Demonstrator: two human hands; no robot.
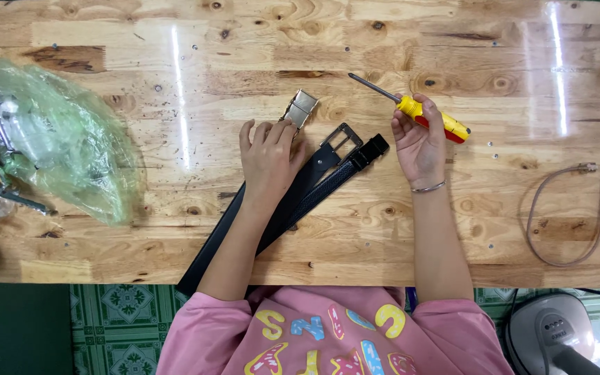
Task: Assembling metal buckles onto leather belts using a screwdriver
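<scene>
My left hand (267, 158) rests on a black belt (293, 201) that runs diagonally across the wooden table (355, 243); its fingertips touch a silver rectangular buckle (301, 108). A second black belt end (369, 151) and a dark metal frame buckle (342, 139) lie just to the right. My right hand (419, 142) grips a yellow and red screwdriver (430, 118) whose metal shaft points up and left, off the belts.
A crumpled green plastic bag (64, 142) with metal parts sits at the left edge. A beige cable (564, 208) loops at the right. A grey device (557, 333) stands below the table's front edge, over a green patterned floor.
</scene>
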